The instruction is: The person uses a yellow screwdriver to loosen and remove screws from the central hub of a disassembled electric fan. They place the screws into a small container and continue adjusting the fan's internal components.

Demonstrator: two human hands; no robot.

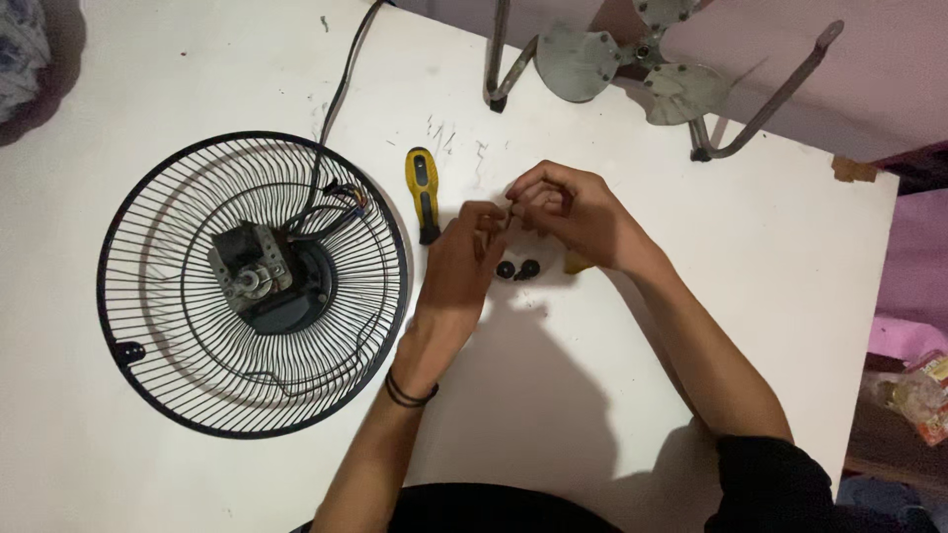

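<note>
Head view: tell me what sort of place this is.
Probably a home repair bench: a round black wire fan guard with motor, a yellow-handled screwdriver and grey metal fan blades lie on a scuffed white table.

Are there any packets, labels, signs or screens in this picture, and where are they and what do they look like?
Crinkled plastic packet: far right edge, below the white table's level, beside pink cloth; red, yellowish and clear, partly cut off.
Small tan scrap, perhaps tape: at the table's far right corner; too small to tell if it is a label.
No signs or screens show.
</note>
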